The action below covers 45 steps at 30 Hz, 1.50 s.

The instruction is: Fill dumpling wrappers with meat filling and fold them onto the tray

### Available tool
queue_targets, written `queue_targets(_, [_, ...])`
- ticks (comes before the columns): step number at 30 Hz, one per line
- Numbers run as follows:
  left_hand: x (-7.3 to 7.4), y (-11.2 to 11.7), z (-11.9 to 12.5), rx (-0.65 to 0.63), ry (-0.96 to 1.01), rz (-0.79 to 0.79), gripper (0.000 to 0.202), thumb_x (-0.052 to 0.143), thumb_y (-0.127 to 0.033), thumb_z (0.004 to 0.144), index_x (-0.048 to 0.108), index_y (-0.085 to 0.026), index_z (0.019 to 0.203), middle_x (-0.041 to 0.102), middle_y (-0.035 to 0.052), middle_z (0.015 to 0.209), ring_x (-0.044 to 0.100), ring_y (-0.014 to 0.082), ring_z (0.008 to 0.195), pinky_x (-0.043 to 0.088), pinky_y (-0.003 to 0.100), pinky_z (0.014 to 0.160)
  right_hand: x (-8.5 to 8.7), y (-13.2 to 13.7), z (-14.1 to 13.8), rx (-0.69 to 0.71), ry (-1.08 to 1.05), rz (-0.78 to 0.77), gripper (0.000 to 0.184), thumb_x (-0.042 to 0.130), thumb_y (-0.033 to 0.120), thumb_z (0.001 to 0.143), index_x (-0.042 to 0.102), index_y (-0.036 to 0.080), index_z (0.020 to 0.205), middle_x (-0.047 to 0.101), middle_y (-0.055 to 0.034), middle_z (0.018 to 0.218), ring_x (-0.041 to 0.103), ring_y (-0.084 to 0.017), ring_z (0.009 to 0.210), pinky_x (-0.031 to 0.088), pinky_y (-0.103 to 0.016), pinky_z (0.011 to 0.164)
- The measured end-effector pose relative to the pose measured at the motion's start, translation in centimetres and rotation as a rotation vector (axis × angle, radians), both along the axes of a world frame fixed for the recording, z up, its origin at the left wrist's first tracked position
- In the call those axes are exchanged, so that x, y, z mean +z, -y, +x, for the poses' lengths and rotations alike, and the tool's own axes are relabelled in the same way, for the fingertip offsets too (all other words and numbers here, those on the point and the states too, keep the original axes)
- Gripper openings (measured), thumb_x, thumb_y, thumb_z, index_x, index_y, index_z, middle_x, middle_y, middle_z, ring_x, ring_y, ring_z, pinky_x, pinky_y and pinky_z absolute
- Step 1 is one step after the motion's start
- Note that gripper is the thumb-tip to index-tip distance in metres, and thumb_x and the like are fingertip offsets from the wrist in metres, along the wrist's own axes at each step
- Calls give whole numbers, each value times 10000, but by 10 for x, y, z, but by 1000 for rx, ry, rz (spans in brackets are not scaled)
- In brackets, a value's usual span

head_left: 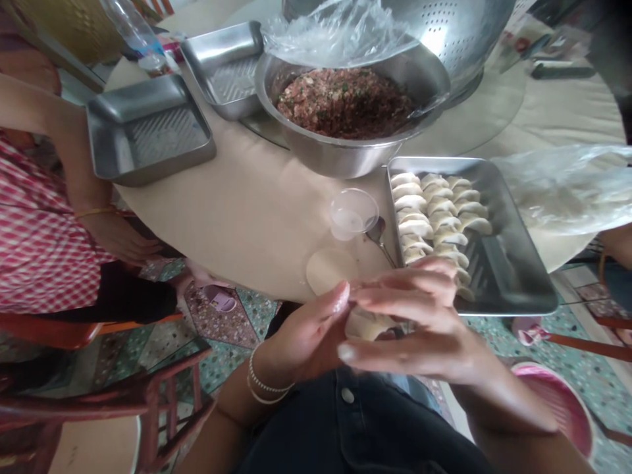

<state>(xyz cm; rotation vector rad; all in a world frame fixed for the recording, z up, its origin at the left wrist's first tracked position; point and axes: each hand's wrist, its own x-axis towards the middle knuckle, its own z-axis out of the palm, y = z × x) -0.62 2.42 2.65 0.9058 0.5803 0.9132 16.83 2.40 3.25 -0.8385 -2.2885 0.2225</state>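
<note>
Dough, folded into a pale dumpling [368, 326], sits between the two hands just off the near edge of the counter [247, 224]. The left hand [313, 332] is cupped half-closed about its side, thumb raised; the fingers beneath are largely hidden. The right hand [419, 322] arches over it, thumb on the near side and fingers on the far side, curved round it rather than clenched — probably a light hold, since soft dough would squash under more force. How firmly the fingertips press, I cannot tell.

A flat round wrapper [330, 268] lies on the counter just beyond the left thumb, likely put there for easy reach. Past it a small clear cup [353, 212] stands with a spoon [378, 236] beside it, near the steel bowl [340, 161] of meat filling [345, 102], a handy spot for scooping. Shaped dumplings [413, 203] overlap in rows in the metal tray [526, 270] near the right hand — tightly ranked, it seems, to save room.
</note>
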Motion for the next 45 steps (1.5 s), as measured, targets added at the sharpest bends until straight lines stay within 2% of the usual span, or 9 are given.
queue_targets(4, [0, 0, 2, 115, -60, 5, 308, 538, -502, 900, 697, -239, 912, 713, 55, 906, 653, 299, 1131, 597, 418, 788, 12, -1, 4, 112, 101, 110, 161, 617, 344, 904, 672, 396, 1046, 681, 125, 1142, 542, -116, 1115, 372, -338, 997])
queue_targets(11, [-5, 0, -2, -261, 276, -137, 573, 267, -613, 928, 652, -254, 1155, 681, 111, 1186, 584, 285, 1241, 565, 444, 928, 10, 3, 14, -54, 12, 110, 281, 724, 241, 819, 683, 308, 1089, 702, 44, 1120, 609, -158, 1076, 432, -391, 865])
queue_targets(15, [-15, -5, -21, 15, 74, -29, 624, 329, -624, 917, 529, -219, 1348, 551, 143, 1404, 545, 283, 1287, 524, 397, 999, 15, -5, 58, -370, -111, 177, 297, 783, 220, 742, 730, 347, 1006, 684, 50, 906, 618, -110, 860, 420, -352, 773])
queue_targets(19, [-29, -9, -47, 437, -294, 267, 387, 554, -380, 901, 617, -203, 1239, 684, 98, 1207, 664, 237, 1095, 537, 356, 965, 7, -28, 131, -779, 230, 62, 224, 589, 426, 873, 761, 284, 879, 690, 60, 820, 621, -113, 855, 349, -408, 840])
queue_targets(22, [-40, -9, -60, 528, -715, 273, 377, 627, -341, 870, 620, -236, 1232, 670, 75, 1237, 625, 233, 1156, 483, 377, 1036, -11, -45, 168, -962, 436, -98, 298, 578, 441, 876, 764, 226, 788, 730, -33, 856, 639, -215, 933, 296, -464, 922])
queue_targets(28, [-52, -16, -62, 477, -1102, 587, 403, 599, -370, 870, 613, -192, 1231, 659, 93, 1219, 616, 244, 1138, 473, 436, 1035, -32, -56, 176, -820, 476, -187, 195, 612, 366, 874, 764, 248, 840, 753, -35, 889, 665, -173, 905, 303, -356, 933])
queue_targets(38, [-65, -29, -59, 461, -1235, 894, 361, 563, -328, 901, 642, -109, 1178, 650, 153, 1161, 598, 257, 1132, 495, 441, 1012, -29, -58, 183, -767, 447, -161, 209, 667, 419, 834, 765, 236, 857, 746, -39, 873, 658, -161, 924, 305, -384, 911])
queue_targets(42, [-71, -32, -55, 451, -1284, 1026, 341, 570, -287, 895, 642, -83, 1160, 629, 179, 1159, 567, 291, 1146, 490, 481, 1009, -10, -39, 152, -738, 315, 2, 160, 685, 390, 833, 747, 248, 871, 735, -35, 867, 654, -157, 882, 361, -395, 839])
queue_targets(45, [-71, -31, -51, 439, -1318, 1063, 329, 569, -271, 894, 633, -87, 1160, 604, 184, 1192, 545, 304, 1167, 480, 503, 1017, 7, -10, 101, -538, 131, 82, 135, 691, 239, 842, 704, 259, 974, 724, -14, 908, 645, -136, 840, 433, -356, 760])
